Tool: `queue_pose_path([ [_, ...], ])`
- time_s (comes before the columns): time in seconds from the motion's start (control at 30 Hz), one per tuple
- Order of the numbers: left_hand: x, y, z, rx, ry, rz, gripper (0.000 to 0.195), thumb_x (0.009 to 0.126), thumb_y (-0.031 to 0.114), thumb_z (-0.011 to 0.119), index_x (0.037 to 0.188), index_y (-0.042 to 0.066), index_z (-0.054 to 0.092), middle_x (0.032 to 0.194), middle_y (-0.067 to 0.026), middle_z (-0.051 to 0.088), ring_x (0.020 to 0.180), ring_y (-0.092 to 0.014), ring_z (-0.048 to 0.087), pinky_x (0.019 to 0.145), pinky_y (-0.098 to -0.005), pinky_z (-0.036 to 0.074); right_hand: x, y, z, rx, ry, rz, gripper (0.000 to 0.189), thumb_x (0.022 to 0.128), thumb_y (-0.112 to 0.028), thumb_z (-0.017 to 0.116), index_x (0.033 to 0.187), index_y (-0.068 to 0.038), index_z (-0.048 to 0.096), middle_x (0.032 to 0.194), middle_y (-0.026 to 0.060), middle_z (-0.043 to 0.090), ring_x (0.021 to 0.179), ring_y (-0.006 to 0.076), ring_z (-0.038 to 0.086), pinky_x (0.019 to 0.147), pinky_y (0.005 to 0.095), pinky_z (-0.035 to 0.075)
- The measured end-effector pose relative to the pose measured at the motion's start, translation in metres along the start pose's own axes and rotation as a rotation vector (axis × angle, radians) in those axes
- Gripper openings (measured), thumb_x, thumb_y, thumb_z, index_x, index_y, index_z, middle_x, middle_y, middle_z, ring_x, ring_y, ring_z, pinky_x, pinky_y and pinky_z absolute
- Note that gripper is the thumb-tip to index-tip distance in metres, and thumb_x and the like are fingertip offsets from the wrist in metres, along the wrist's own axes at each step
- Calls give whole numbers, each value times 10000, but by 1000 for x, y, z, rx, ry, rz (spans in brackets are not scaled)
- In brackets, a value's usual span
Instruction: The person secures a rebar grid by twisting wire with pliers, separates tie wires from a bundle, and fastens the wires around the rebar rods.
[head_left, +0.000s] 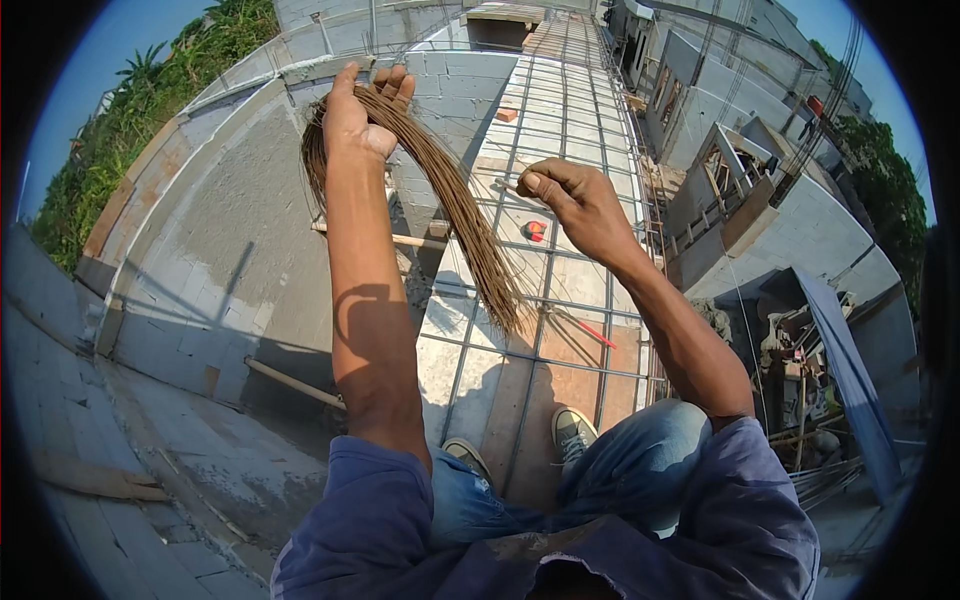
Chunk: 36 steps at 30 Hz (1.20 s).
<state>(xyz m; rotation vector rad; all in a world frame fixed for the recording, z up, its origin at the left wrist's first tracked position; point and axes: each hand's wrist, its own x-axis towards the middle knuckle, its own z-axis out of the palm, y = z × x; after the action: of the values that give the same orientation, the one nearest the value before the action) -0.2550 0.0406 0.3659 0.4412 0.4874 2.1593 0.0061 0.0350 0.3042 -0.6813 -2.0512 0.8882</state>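
A bent bundle of brown tie wire (457, 187) hangs across my raised left hand (364, 116), held between the thumb and fingers. Its loose ends reach down and to the right over the rebar grid (551, 262). To the right of the bundle, my right hand (566, 199) pinches a small thin object (505, 183) between thumb and forefinger; what it is cannot be made out. Pincers with red handles (596, 332) lie on the grid below my right hand. Between the hands, a red and black tape measure (534, 231) rests on the boards under the bars.
The narrow deck of formwork boards (480, 375) carries the grid and my feet (574, 431). Drops flank it on both sides. A plastered block wall (202, 225) stands left, with wooden poles (296, 382) below. Upright rebar (817, 112) rises at right. An orange brick piece (506, 115) lies farther along.
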Motion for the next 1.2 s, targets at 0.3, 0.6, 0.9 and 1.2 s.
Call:
queue_pose_path([
  [0.3,7,34,-12,-66,31,79,345,948,309,407,971,-35,410,825,-186,593,726,-287,632,659,-387,603,-2,-20,20,58,53,-23,328,943,-296,557,1087,-18,654,950,63,669,811,127,577,704,277,456],
  [0.6,20,63,-28,-155,3,37,355,929,265,408,967,-73,510,785,-141,610,653,-252,610,626,-342,595,-5,-24,25,235,-98,-30,302,948,-242,547,1110,-5,639,807,8,592,673,70,457,579,231,413],
  [0.9,5,48,-2,-96,104,116,196,880,195,456,857,1,477,709,-94,554,596,-221,537,531,-333,511,-3,-29,31,-433,210,-507,253,762,4,633,1006,-61,625,794,118,550,704,302,565,635,415,445],
  [1.2,-3,40,11,-143,154,197,175,893,176,419,885,7,462,710,-94,551,616,-207,547,538,-344,497,-4,-25,44,-256,119,-303,107,834,-86,624,885,8,628,789,167,605,733,323,595,661,411,459],
])
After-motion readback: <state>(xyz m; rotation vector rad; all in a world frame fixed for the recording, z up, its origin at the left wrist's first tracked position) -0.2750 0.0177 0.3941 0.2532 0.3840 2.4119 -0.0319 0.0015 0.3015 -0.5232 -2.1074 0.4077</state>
